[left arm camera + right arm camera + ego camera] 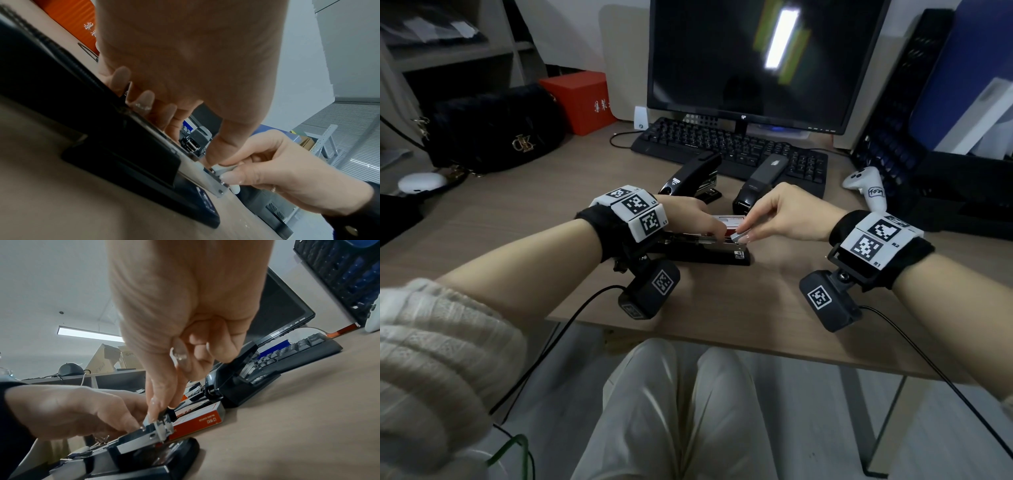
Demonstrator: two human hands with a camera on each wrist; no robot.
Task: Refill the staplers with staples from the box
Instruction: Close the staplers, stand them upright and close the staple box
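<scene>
Right hand (787,216) with staple strip (738,236) at open stapler (709,251)

A wooden desk (722,308) holds a dark monitor (756,61) before white walls (51,280), under a ceiling strip light (88,334).

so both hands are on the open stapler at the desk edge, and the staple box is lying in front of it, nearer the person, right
Not quite. Both the left hand and the right hand are on the open stapler near the desk edge, but the staple box lies behind it, on the far side from the person, between it and the two other staplers. The head view shows this.
</scene>
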